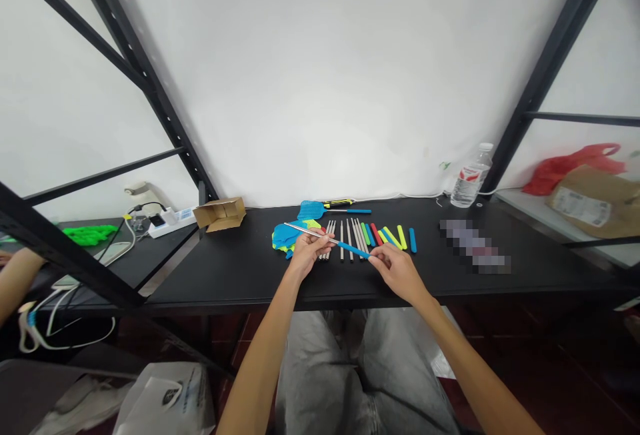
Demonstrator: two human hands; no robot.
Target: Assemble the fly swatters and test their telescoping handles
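Between my two hands a thin metal rod with a blue handle sleeve [354,250] slants over the black table. My left hand [309,248] pinches the silver part of the rod, its tip pointing up and left. At the other end, the fingers of my right hand [396,267] grip the end of the blue sleeve. Under the rod's tip lies a pile of blue and yellow-green fly swatter heads [285,240]. Several metal rods [347,238] lie side by side behind my hands, and several coloured sleeves [402,237] lie to their right. Behind them is a blue fly swatter [313,209].
A black and yellow tool [340,203] lies by the wall. An open cardboard box [220,214] stands at the left, a water bottle [470,178] at the back right. Black metal posts [150,88] flank the table [210,275]. Another person's arm [20,278] shows at far left.
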